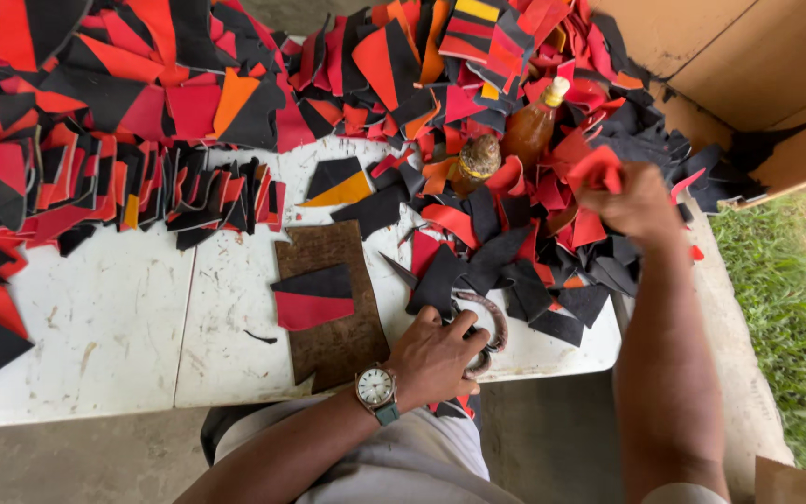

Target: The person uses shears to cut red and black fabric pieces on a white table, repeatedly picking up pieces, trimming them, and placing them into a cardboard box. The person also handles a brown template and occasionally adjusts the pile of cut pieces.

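My left hand (436, 355), with a wristwatch on the wrist, grips the handles of large rusty scissors (487, 327) at the near edge of the white table (114, 336). Their blade tip pokes out from under black pieces. My right hand (636, 201) is closed on a red fabric piece (599, 168), lifted over a heap of red and black scraps (524, 261). A joined black-and-red piece (312, 297) lies on a brown board (333, 299) left of my left hand.
Rows and piles of red, black and orange cut pieces (114, 121) cover the far and left table. Two bottles (529, 126) stand among the scraps. A cardboard box (757, 75) is at the right, grass (795, 317) beyond the concrete edge.
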